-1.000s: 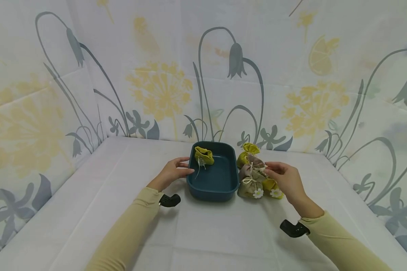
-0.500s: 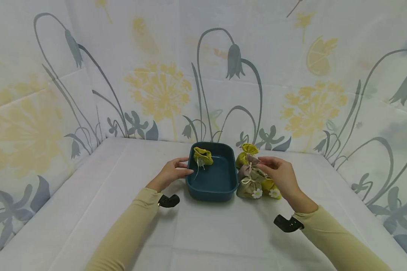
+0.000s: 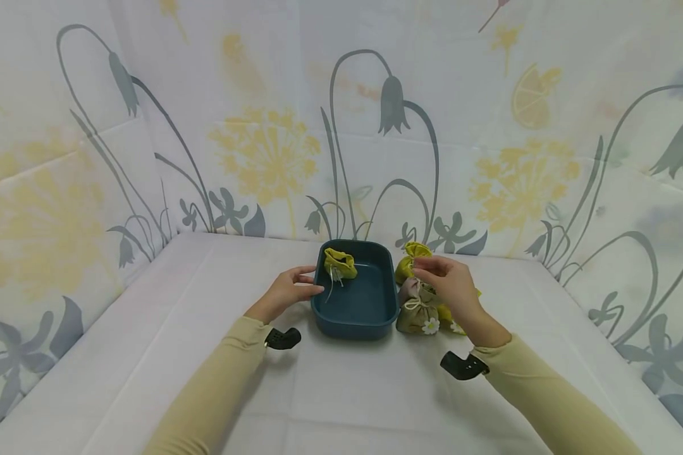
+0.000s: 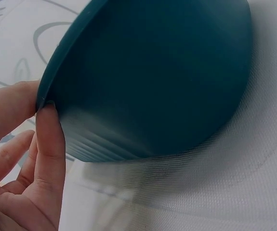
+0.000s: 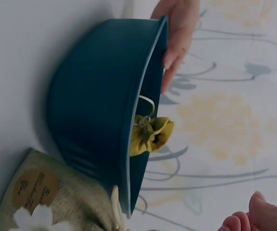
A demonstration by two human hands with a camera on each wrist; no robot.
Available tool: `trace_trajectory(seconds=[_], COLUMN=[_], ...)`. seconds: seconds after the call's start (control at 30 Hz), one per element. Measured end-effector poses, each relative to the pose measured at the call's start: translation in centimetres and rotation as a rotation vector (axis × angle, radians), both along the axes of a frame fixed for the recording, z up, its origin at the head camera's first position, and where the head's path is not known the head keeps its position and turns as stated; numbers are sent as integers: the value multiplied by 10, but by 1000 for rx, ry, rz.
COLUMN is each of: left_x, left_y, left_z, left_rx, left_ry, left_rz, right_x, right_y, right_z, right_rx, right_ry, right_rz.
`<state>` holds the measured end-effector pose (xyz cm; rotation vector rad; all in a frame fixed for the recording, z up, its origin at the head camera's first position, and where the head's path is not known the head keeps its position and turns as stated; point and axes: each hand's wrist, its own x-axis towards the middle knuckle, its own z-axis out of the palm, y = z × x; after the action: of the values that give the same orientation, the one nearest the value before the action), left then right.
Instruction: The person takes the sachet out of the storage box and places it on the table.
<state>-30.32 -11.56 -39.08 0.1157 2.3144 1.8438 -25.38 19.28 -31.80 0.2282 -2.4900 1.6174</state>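
Note:
A dark teal baking dish (image 3: 353,330) stands on the white-covered table. My left hand (image 3: 287,292) grips its left rim, thumb and finger pinching the edge in the left wrist view. Inside, at the far left, lies a yellow drawstring pouch (image 3: 341,264). Along the dish's right side stands a cluster: a yellow pouch (image 3: 404,270) at the back, a mauve one (image 3: 408,289), a beige one with a white flower (image 3: 415,318), and another yellow one (image 3: 445,314) partly behind my right hand (image 3: 452,284). The right fingertips are drawn together over the mauve pouch's top; whether they pinch fabric I cannot tell.
A printed floral curtain (image 3: 273,158) hangs behind and at both sides of the table (image 3: 341,392). Black wrist camera mounts, left (image 3: 283,339) and right (image 3: 463,365), jut out below the hands. The beige pouch carries a round brown tag (image 5: 34,188).
My right hand has moved left over the pouches, from the cluster's right side to the mauve pouch's top, which its fingers now cover. My left hand and the dish stay in place.

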Motion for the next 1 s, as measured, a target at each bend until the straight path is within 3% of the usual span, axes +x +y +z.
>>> trace_trajectory(seconds=[0.47,0.77,1.0], left_x=[3,1,0], left_y=[1,0,0], left_z=[2,1,-1], left_rx=[-11,-3,-4], left_ry=[0,0,2], left_rz=[-3,-3,2], right_x=[-15,-33,-50], right_y=[-31,-48,-62], right_z=[5,3,4], right_rx=[-10,-72,-42], right_ry=[-45,-91,-121], right_rz=[54,114,110])
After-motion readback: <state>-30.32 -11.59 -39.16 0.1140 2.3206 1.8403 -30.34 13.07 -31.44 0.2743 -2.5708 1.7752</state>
